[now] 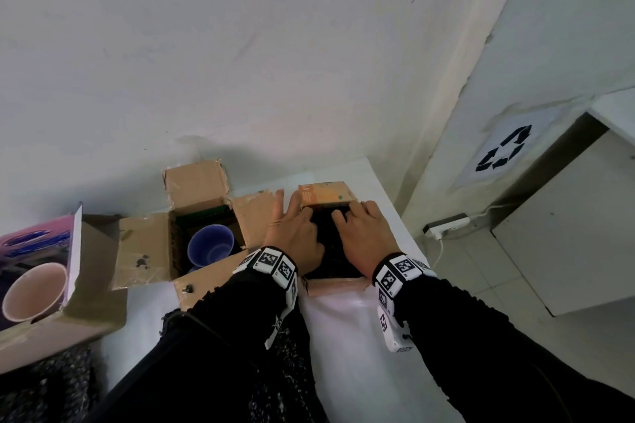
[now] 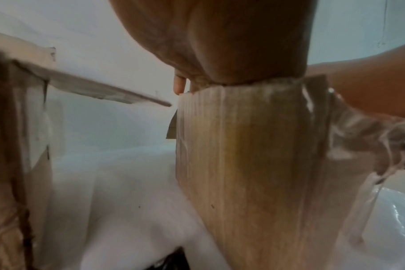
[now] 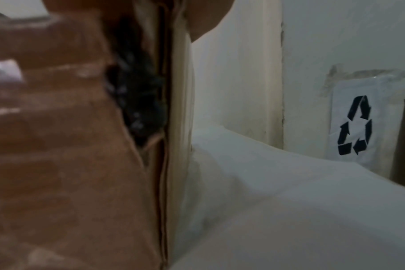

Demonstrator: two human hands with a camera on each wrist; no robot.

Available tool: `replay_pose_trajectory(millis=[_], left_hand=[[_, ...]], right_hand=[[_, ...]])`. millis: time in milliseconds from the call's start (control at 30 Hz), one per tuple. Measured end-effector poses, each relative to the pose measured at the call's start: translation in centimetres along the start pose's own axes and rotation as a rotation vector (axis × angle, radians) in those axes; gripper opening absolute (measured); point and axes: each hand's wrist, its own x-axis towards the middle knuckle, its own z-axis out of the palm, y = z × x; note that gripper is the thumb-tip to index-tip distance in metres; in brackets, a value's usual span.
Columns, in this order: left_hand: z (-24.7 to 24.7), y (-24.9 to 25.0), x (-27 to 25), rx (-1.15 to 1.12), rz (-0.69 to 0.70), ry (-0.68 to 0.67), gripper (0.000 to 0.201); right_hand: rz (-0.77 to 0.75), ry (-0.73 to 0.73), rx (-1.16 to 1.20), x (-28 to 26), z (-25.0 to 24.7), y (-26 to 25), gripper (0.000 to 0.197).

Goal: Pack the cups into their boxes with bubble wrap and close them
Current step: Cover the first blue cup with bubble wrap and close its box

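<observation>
The small cardboard box [image 1: 331,280] stands at the right end of the white table [image 1: 347,336], its far flap [image 1: 324,194], printed orange, standing open. Dark bubble wrap [image 1: 330,244] fills its mouth. Both hands lie flat on that wrap, side by side, palms down. The left hand [image 1: 295,237] rests on the box's left edge with straight fingers reaching toward the far flap. The right hand [image 1: 366,239] presses down with its fingers bent at the knuckles, tips dipping into the wrap; neither hand grasps anything. From the left wrist view the palm sits on the box's top rim. Both forearms, in black sleeves, come in from below, nearly parallel.

Just left, a larger open box [image 1: 206,216] holds a blue cup [image 1: 210,247]. Farther left, a third box [image 1: 86,292] holds a pale pink cup [image 1: 34,292].
</observation>
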Motion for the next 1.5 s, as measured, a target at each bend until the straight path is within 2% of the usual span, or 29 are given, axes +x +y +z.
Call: replay_pose_trajectory(millis=[100,233,367,467,533,700,767,900,967,1067,1167,1267,1367,1500], left_hand=[[0.0,-0.3,0.0,-0.008,0.001,-0.035,0.042],[-0.6,-0.3,0.0,-0.020,-0.030,-0.054,0.030],[-1.1,-0.2,-0.7,-0.018,-0.065,0.041,0.024],[-0.9,-0.1,-1.2,0.030,-0.024,0.102,0.022],[-0.9,0.0,-1.2,0.067,0.017,0.090,0.026],[-0.2,-0.2,-2.0,0.054,0.069,0.008,0.042],[-0.3,-0.2,-2.3,0.056,0.042,-0.013,0.038],[-1.2,0.7,-3.1,0.066,0.018,0.060,0.025],[-1.0,0.7,-3.6,0.048,0.023,0.069,0.025],[-1.0,0.3,-3.9,0.037,0.035,0.033,0.032],[-1.4,0.3,-3.7,-0.004,0.037,-0.057,0.040],[-1.9,0.1,-3.3,-0.057,-0.035,-0.160,0.033],[-2.2,0.7,-2.9,-0.007,-0.081,-0.144,0.016],[-2.1,1.2,-2.6,0.055,-0.100,-0.069,0.015]], right_hand=[[-0.045,0.022,0.012,0.0,-0.1,0.0,0.030],[0.005,0.148,0.057,-0.5,-0.6,0.1,0.029],[0.073,0.061,-0.002,-1.0,-1.4,0.8,0.020],[0.073,-0.024,-0.030,-1.6,-2.1,1.3,0.016],[0.043,-0.050,-0.011,-2.1,-2.7,1.6,0.013],[-0.006,-0.119,0.004,-4.2,-2.9,2.0,0.027],[0.024,-0.120,-0.015,-4.5,-2.6,1.7,0.024],[0.122,-0.030,-0.013,-5.0,-2.3,0.6,0.010],[0.153,-0.005,0.015,-5.2,-2.1,0.2,0.018],[0.143,0.014,0.002,-5.4,-2.1,0.1,0.009],[0.134,-0.041,0.009,-5.5,-2.5,0.4,0.013],[0.124,-0.164,0.068,-5.6,-3.5,1.0,0.027],[0.150,-0.300,0.129,-5.3,-4.8,1.1,0.021],[0.248,-0.281,0.052,-4.7,-4.9,-0.1,0.015]])
